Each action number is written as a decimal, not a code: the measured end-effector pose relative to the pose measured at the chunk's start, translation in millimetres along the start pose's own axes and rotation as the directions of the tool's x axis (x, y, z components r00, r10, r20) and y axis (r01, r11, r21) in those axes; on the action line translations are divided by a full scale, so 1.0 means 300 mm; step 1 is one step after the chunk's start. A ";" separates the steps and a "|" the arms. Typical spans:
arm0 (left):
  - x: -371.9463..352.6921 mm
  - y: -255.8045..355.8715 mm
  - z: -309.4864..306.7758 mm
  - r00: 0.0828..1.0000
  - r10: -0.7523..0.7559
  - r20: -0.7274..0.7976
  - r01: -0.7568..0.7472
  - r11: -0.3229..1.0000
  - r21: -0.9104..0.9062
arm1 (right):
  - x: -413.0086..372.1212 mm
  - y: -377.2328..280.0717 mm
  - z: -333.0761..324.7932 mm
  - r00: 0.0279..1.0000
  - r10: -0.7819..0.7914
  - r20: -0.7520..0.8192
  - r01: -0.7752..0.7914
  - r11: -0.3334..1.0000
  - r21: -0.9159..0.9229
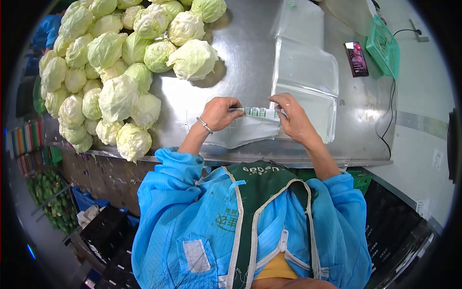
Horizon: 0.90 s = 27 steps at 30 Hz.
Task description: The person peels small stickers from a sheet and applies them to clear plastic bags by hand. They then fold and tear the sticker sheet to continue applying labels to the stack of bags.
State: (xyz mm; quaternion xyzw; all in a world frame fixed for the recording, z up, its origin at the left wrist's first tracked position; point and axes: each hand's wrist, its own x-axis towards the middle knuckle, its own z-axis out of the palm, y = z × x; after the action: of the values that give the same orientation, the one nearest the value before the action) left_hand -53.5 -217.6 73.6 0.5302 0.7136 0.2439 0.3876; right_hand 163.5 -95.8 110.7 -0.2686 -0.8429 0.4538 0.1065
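Note:
Both my hands hold a clear plastic bag (250,129) by its top edge, which carries a green-and-white printed strip (260,112). My left hand (219,113), with a thin bracelet at the wrist, pinches the strip's left end. My right hand (291,118) pinches the right end. The bag hangs down over the front part of the steel table (240,62). A stack of flat clear bags (305,72) lies just beyond my right hand. The nearest cabbage (193,59) sits behind my left hand.
A large pile of pale green cabbages (103,62) covers the table's left side. A phone (356,59) with a lit screen and a green basket (383,46) lie at the far right, with a black cable (391,111). Dark crates (103,236) stand on the floor at lower left.

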 end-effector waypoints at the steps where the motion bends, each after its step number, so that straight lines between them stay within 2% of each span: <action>1: 0.000 0.000 0.000 1.000 -0.004 0.003 0.004 1.000 -0.008 | -0.005 0.006 0.008 1.000 -0.011 -0.016 0.011 1.000 0.001; 6: 0.005 -0.001 0.007 1.000 0.000 0.012 0.000 1.000 -0.022 | -0.017 0.031 0.051 0.987 -0.083 -0.140 0.074 0.995 -0.074; 12: 0.022 -0.008 0.024 0.996 -0.072 0.059 0.078 0.991 -0.110 | -0.018 0.089 0.111 0.950 -0.117 -0.291 0.064 0.980 -0.186; 15: 0.046 -0.076 0.063 0.994 -0.086 0.073 0.099 0.974 -0.203 | -0.029 0.108 0.129 0.939 -0.157 -0.306 0.108 0.979 -0.171; 18: 0.059 -0.149 0.091 0.982 -0.139 0.125 0.171 0.939 -0.298 | -0.051 0.073 0.133 0.949 -0.115 -0.295 0.118 0.993 -0.009; 21: 0.062 -0.186 0.105 0.978 -0.140 0.156 0.183 0.933 -0.311 | -0.062 0.068 0.132 0.962 -0.034 -0.270 0.114 0.951 0.288; 24: 0.051 -0.178 0.096 0.975 -0.151 0.160 0.192 0.938 -0.287 | -0.049 0.091 0.091 0.974 0.214 -0.079 -0.127 0.796 0.592; 25: 0.046 -0.158 0.087 0.982 -0.128 0.138 0.155 0.965 -0.211 | -0.031 0.099 0.069 0.966 0.255 -0.028 -0.208 0.843 0.496; 27: 0.032 -0.093 0.065 0.992 -0.073 0.102 0.079 0.995 -0.053 | 0.014 0.093 0.026 0.962 0.266 0.062 -0.273 0.923 0.273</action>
State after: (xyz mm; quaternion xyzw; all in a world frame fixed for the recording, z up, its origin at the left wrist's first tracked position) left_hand -54.9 -218.5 38.2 0.5029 0.7058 0.2221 0.4468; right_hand 166.7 -86.7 83.1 -0.3590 -0.7269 0.5814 0.0697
